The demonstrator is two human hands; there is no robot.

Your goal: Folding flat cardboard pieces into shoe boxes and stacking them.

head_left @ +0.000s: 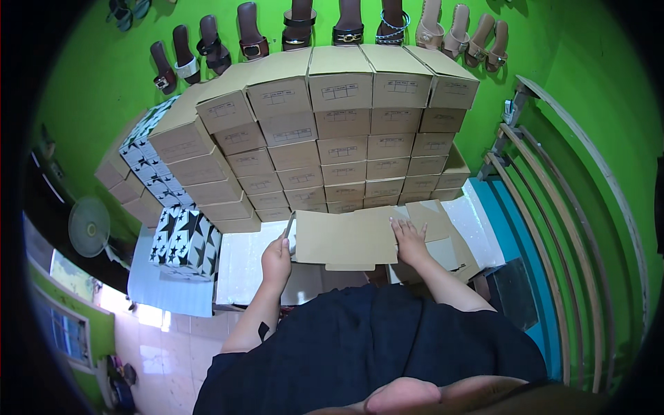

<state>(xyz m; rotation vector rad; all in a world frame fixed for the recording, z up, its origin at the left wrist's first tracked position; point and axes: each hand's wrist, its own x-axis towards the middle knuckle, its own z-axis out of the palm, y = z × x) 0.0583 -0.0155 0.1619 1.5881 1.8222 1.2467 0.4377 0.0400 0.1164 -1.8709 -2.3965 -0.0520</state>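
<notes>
A partly folded brown cardboard box [346,236] is in front of me, over a white-topped table [238,259]. Its wide plain panel has a narrow tab along the near edge, and a side wall stands up at the left. My left hand [277,261] grips that left side, thumb upward. At the right end my right hand [411,243] lies flat on the cardboard with its fingers spread. More flat cardboard pieces [453,235] lie to the right of this hand, some showing a white face. The inside of the box is hidden from me.
Stacked brown shoeboxes [342,149] form a wall behind the table. Star-patterned boxes [185,238] stand at the left. Sandals [348,28] line the green wall above. A wooden rack [553,228] leans at the right, and a fan [90,226] stands far left.
</notes>
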